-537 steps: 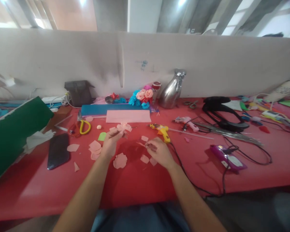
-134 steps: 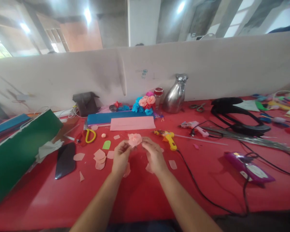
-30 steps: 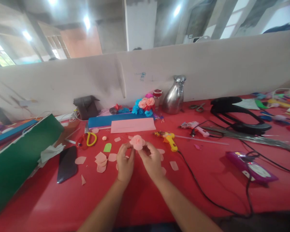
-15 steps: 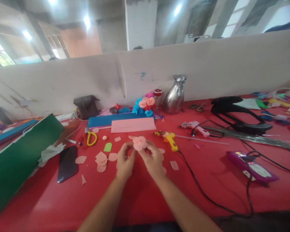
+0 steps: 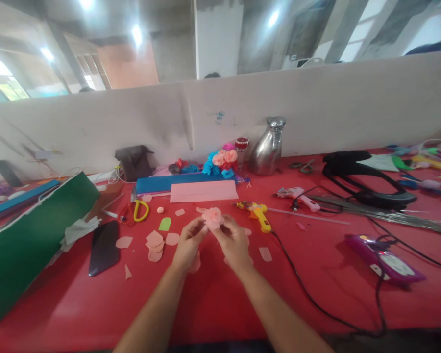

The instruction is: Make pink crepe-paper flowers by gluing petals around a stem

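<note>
A pink paper flower is held up above the red table between my two hands. My left hand pinches it from the left side, and my right hand grips it from the right, with the thumb near its underside. Loose pink paper petals lie to the left of my hands, some in a small pile. More petals are partly hidden beneath my hands. Beside the pile is a green rounded paper piece. The yellow glue gun rests just right of the flower.
Yellow-handled scissors, a dark phone and a green board are at left. Behind lie pink paper, a paper bouquet and a steel jug. A purple power strip with cords sits at right.
The flower has turned slightly between my fingers, showing its top tilted more to the right. My left hand has shifted a little to the left. The whole view has moved slightly.
</note>
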The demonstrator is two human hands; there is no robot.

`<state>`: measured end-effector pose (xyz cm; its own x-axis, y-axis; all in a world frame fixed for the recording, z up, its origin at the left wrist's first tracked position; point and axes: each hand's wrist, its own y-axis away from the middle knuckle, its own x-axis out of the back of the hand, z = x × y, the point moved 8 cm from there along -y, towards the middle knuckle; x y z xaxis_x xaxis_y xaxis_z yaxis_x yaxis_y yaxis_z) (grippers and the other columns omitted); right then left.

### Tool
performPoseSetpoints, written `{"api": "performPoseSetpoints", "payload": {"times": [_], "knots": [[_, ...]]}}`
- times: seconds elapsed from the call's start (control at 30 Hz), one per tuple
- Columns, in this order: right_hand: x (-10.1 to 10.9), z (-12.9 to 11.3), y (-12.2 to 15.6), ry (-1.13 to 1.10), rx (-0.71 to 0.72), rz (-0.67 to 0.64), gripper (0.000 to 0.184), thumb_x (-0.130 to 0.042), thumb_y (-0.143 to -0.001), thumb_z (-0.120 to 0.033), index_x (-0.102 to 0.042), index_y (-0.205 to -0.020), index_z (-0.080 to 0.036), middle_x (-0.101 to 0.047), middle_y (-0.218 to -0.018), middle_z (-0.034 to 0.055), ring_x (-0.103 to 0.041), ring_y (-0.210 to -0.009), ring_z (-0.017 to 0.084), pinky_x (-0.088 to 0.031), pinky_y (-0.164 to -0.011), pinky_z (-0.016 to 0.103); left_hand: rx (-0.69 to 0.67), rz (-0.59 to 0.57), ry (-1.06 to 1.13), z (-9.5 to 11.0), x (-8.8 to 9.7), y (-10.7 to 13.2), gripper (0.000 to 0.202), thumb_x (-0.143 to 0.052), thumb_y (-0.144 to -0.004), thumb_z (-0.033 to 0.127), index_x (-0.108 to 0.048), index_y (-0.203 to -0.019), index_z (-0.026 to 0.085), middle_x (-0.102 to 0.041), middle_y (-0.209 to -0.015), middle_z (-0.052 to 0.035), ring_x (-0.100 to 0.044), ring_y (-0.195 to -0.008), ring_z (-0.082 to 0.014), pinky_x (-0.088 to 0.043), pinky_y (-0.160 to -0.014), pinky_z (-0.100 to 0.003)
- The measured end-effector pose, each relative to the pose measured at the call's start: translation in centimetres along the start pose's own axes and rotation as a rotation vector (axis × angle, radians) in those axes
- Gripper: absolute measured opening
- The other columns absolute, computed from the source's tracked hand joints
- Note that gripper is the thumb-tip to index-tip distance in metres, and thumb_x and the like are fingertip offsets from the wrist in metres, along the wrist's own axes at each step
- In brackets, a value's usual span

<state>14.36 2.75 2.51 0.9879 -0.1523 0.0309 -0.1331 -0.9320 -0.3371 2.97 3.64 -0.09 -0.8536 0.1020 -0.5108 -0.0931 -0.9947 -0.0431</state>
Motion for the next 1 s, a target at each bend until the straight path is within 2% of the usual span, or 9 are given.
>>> {"api": "performPoseSetpoints", "payload": {"times": [0.1, 0.2, 0.3, 0.37, 0.53, 0.67, 0.87, 1.0], "knots": [[-0.1, 0.3, -0.1, -0.018, -0.05, -0.02, 0.016, -0.061, -0.079, -0.035, -0.068, -0.087, -0.023, -0.065, -0.084, 0.0028, -0.059, -0.078, 0.02, -0.045, -0.07, 0.031, -0.016, -0.015, -0.008, 0.1, -0.1, -0.1, 0.024, -0.07, -0.07, 0.028, -0.067, -0.092, 0.019, -0.068, -0.098, -0.0065, -0.059, -0.1, -0.02, -0.041, -0.093, -0.034], [-0.4, 0.4, -0.1, -0.068, -0.089, -0.046, 0.015, -0.061, -0.077, -0.033, -0.069, -0.085, -0.022, -0.066, -0.084, 0.0035, -0.059, -0.079, 0.02, -0.046, -0.072, 0.032, -0.041, -0.014, -0.055, 0.2, 0.1, -0.3, 0.021, -0.069, -0.071, 0.028, -0.067, -0.091, 0.019, -0.068, -0.093, -0.005, -0.06, -0.089, -0.016, -0.043, -0.086, -0.029], [-0.7, 0.8, 0.0, -0.193, -0.14, -0.073, 0.015, -0.061, -0.073, -0.027, -0.068, -0.084, -0.021, -0.067, -0.081, 0.003, -0.059, -0.079, 0.02, -0.046, -0.074, 0.032, -0.064, 0.013, -0.088, 0.2, 0.5, -0.5, 0.02, -0.069, -0.071, 0.026, -0.067, -0.09, 0.018, -0.067, -0.085, -0.0028, -0.058, -0.074, -0.0112, -0.044, -0.074, -0.024], [-0.8, 1.2, 0.0, -0.317, -0.167, -0.075, 0.017, -0.058, -0.072, -0.024, -0.068, -0.086, -0.021, -0.067, -0.08, 0.0021, -0.059, -0.077, 0.019, -0.046, -0.072, 0.03, -0.063, 0.046, -0.068, 0.1, 0.8, -0.6, 0.02, -0.071, -0.068, 0.025, -0.066, -0.086, 0.017, -0.066, -0.08, -0.002, -0.056, -0.071, -0.0105, -0.043, -0.07, -0.022], [-0.8, 1.7, -0.2, -0.573, -0.222, -0.068, 0.018, -0.053, -0.08, -0.032, -0.067, -0.082, -0.02, -0.067, -0.079, 0.0028, -0.058, -0.069, 0.016, -0.043, -0.061, 0.027, -0.071, 0.052, -0.059, 0.0, 0.9, -0.8, 0.016, -0.073, -0.065, 0.024, -0.066, -0.077, 0.017, -0.065, -0.076, -0.0014, -0.056, -0.072, -0.0109, -0.042, -0.07, -0.021], [-0.7, 2.1, -0.1, -0.529, -0.275, -0.037, 0.016, -0.061, -0.078, -0.036, -0.066, -0.075, -0.021, -0.066, -0.072, 0.0011, -0.057, -0.065, 0.015, -0.043, -0.059, 0.026, -0.054, 0.01, -0.054, -0.1, 0.5, -0.8, 0.016, -0.072, -0.066, 0.024, -0.067, -0.08, 0.017, -0.066, -0.078, -0.0015, -0.058, -0.073, -0.0118, -0.042, -0.071, -0.022], [-0.7, 2.6, 0.0, -0.567, -0.284, 0.009, 0.012, -0.065, -0.075, -0.033, -0.064, -0.073, -0.021, -0.062, -0.065, -0.0022, -0.053, -0.058, 0.011, -0.042, -0.053, 0.023, -0.064, 0.064, -0.073, 0.2, 0.5, -0.5, 0.015, -0.072, -0.067, 0.023, -0.067, -0.08, 0.017, -0.068, -0.08, -0.0023, -0.06, -0.079, -0.0151, -0.043, -0.073, -0.024], [-0.7, 2.8, -0.1, -0.607, -0.31, 0.024, 0.011, -0.066, -0.073, -0.03, -0.063, -0.07, -0.02, -0.061, -0.064, -0.0017, -0.052, -0.057, 0.011, -0.041, -0.051, 0.022, -0.072, 0.035, -0.091, 0.3, 0.4, -0.4, 0.015, -0.07, -0.067, 0.021, -0.067, -0.082, 0.018, -0.068, -0.083, -0.0032, -0.06, -0.082, -0.0164, -0.043, -0.076, -0.026]]}}
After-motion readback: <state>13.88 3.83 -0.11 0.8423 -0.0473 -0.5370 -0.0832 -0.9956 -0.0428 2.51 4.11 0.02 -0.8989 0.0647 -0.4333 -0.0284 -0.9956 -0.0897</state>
